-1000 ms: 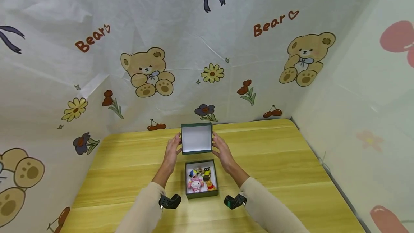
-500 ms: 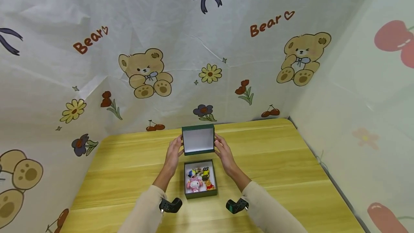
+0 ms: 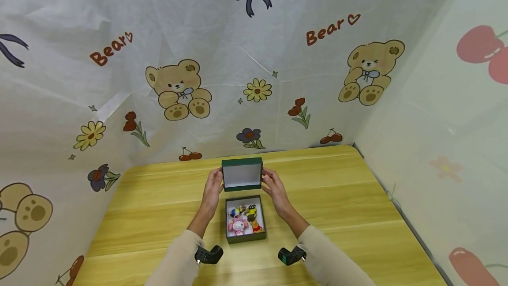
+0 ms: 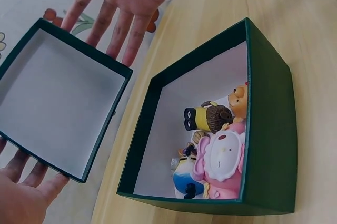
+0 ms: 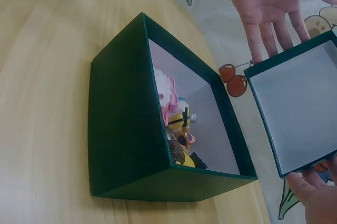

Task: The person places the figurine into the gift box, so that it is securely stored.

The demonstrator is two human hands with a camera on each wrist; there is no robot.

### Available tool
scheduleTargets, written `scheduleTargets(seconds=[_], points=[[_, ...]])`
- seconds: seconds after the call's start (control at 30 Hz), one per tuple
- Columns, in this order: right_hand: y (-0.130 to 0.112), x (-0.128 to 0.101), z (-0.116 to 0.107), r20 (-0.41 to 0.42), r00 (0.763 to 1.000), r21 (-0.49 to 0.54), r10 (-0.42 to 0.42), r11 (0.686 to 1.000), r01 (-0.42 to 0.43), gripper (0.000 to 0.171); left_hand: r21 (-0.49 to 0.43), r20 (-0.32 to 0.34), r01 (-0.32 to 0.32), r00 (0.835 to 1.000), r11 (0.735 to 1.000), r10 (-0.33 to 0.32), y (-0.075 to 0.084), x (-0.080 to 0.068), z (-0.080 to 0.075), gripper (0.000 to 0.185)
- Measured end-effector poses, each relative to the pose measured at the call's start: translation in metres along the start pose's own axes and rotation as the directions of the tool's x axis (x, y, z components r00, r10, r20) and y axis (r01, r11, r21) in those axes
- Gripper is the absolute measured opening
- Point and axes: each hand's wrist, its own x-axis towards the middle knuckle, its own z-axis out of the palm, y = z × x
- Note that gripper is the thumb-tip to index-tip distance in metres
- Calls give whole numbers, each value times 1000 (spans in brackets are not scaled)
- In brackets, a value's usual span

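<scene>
A dark green box lid (image 3: pixel 243 174), white inside, is held up between both hands, its inner side facing me. My left hand (image 3: pixel 212 189) presses its left side wall and my right hand (image 3: pixel 275 189) its right. In the wrist views, straight fingertips touch the outer walls, thumbs spread away. Nearer to me the matching green box (image 4: pixel 271 118) stands uncovered. Small toy figures lie inside: a pink-hooded doll (image 4: pixel 224 161), an orange bear (image 3: pixel 256 227), a yellow-and-brown figure (image 4: pixel 208 117) and a blue-and-white one (image 4: pixel 185 179). The box wall partly hides the toys in the right wrist view.
The wooden table (image 3: pixel 337 206) carries the box in its middle. Behind it hangs a white cloth wall (image 3: pixel 222 34) printed with bears and flowers, and a pale wall (image 3: pixel 420 144) stands on the right. Black wrist devices (image 3: pixel 209 255) sit near both sleeves.
The lid has tilted and sunk slightly, showing more of its green far wall and less of its inside. Both hands have moved with it. The box and toys stay in place.
</scene>
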Motion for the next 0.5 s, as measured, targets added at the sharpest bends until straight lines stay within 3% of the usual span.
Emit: scheduleTargets(seconds=[0.23,0.5], points=[[19,2,-5,-13,1000,-11,-11,1000,11,49,-2,9,-2,1000,1000,2,2,-3,1,52],[21,-1,-4,-62,998,-42,-7,999,5,53,21,5,-12,1000,1000,12,5,-9,4,54]])
